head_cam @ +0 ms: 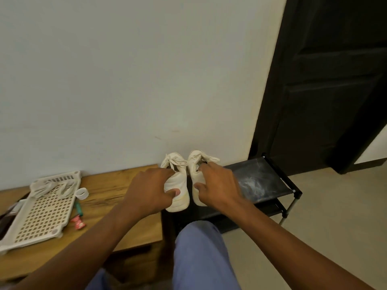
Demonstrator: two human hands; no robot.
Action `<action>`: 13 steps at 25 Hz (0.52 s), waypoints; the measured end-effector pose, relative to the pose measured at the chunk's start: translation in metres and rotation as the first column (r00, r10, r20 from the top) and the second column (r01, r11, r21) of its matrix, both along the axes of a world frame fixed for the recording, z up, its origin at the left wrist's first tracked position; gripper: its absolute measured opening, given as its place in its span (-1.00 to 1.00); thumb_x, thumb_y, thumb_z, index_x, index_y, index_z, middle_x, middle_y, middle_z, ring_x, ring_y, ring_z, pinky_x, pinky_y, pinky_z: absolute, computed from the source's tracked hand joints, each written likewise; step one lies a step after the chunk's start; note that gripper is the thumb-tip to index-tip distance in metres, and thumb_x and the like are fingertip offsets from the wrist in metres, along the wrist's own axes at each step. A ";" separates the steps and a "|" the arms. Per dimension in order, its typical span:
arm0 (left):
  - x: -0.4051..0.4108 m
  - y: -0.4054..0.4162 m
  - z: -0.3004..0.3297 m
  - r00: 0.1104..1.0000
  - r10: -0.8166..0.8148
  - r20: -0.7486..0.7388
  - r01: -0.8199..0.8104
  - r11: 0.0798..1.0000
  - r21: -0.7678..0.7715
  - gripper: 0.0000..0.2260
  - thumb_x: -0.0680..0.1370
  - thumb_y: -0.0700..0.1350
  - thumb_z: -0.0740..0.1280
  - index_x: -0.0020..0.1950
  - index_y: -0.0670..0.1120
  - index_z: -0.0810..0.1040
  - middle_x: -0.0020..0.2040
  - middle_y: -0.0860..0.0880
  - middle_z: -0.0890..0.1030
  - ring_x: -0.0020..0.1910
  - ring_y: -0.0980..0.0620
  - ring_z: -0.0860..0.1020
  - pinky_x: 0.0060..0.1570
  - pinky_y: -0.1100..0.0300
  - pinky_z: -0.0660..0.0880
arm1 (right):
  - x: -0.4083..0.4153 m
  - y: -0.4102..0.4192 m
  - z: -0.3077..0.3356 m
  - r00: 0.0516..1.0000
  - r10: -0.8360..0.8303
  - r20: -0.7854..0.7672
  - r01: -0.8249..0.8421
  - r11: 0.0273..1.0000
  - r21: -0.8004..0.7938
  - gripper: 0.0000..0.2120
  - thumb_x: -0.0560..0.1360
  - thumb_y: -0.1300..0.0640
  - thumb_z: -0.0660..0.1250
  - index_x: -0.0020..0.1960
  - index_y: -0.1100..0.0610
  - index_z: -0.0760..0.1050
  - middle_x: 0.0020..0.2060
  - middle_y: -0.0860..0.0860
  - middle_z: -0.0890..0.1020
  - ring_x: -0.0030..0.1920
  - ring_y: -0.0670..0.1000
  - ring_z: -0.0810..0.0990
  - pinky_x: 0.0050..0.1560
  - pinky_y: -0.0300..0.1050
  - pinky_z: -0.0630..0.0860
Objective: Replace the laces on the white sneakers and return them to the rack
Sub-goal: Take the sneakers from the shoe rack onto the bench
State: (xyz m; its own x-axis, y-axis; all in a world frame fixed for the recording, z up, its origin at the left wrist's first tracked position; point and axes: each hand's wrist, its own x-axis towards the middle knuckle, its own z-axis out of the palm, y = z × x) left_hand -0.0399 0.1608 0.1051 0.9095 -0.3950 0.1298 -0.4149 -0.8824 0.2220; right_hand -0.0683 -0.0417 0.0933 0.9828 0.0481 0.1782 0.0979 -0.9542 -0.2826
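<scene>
Two white sneakers stand side by side, heels toward me, at the left end of a black shoe rack [266,181] against the wall. My left hand [149,190] grips the left sneaker [178,185], fingers in its opening and thumb on the heel. The right sneaker [196,176] is held the same way by my right hand [217,185]. White laces [177,162] show on the left shoe's tongue. The sneakers' soles seem to rest on or just above the rack's top shelf.
A wooden table [117,185] stands left of the rack with a white perforated tray [44,212] holding old laces [52,188], a tape roll [82,193], a green pen [79,208] and a red wrapper [78,221]. A dark door [335,80] is at the right. My knee [199,248] is below.
</scene>
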 end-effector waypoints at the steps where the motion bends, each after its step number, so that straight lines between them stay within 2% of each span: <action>1: -0.007 0.019 0.005 0.999 0.026 0.020 -0.026 1.000 -0.007 -0.58 0.46 0.20 0.46 0.29 0.12 0.60 0.09 0.10 0.67 0.00 0.06 0.58 -0.12 0.19 0.37 | -0.002 0.016 0.006 0.999 0.028 0.022 -0.028 1.000 0.006 -0.60 0.59 -0.08 0.38 0.33 0.10 0.47 0.25 0.04 0.59 0.16 0.08 0.61 0.05 -0.10 0.49; 4: -0.027 0.073 0.010 0.991 0.125 0.042 -0.125 0.992 -0.002 -0.54 0.46 0.22 0.46 0.33 0.13 0.59 0.15 0.10 0.67 0.06 0.04 0.59 -0.08 0.17 0.40 | -0.003 0.067 0.010 0.992 0.113 0.054 -0.116 0.992 0.046 -0.54 0.59 -0.12 0.38 0.40 0.05 0.45 0.31 0.01 0.59 0.20 0.07 0.62 0.15 -0.08 0.53; 7: -0.040 0.114 0.001 0.976 0.218 0.017 -0.218 0.976 -0.025 -0.52 0.46 0.23 0.46 0.34 0.13 0.58 0.19 0.09 0.66 0.09 0.05 0.58 -0.04 0.15 0.44 | 0.000 0.108 0.000 0.982 0.188 0.024 -0.190 0.977 0.094 -0.49 0.59 -0.14 0.38 0.46 0.03 0.42 0.36 0.00 0.56 0.26 0.05 0.59 0.24 -0.09 0.52; 9: -0.047 0.140 -0.010 0.958 0.288 -0.001 -0.287 0.957 -0.050 -0.48 0.47 0.22 0.46 0.41 0.14 0.54 0.28 0.10 0.62 0.20 0.06 0.56 0.10 0.14 0.48 | 0.002 0.136 -0.009 0.970 0.241 0.006 -0.241 0.964 0.111 -0.47 0.59 -0.14 0.39 0.48 0.03 0.42 0.38 -0.02 0.56 0.28 0.02 0.58 0.26 -0.11 0.52; 11: -0.052 0.160 -0.027 0.942 0.335 -0.017 -0.335 0.940 -0.055 -0.45 0.49 0.20 0.46 0.46 0.14 0.49 0.37 0.12 0.56 0.32 0.07 0.52 0.27 0.13 0.44 | 0.006 0.160 -0.023 0.959 0.283 -0.012 -0.280 0.952 0.121 -0.49 0.59 -0.13 0.40 0.48 0.02 0.44 0.37 -0.03 0.56 0.27 0.00 0.58 0.25 -0.13 0.54; 13: -0.054 0.174 -0.046 0.940 0.339 -0.031 -0.341 0.939 -0.048 -0.47 0.52 0.17 0.45 0.47 0.12 0.48 0.39 0.12 0.54 0.36 0.07 0.49 0.33 0.16 0.39 | 0.008 0.178 -0.039 0.952 0.305 -0.016 -0.302 0.948 0.102 -0.53 0.60 -0.12 0.38 0.45 0.01 0.46 0.34 -0.05 0.56 0.23 -0.03 0.58 0.21 -0.17 0.55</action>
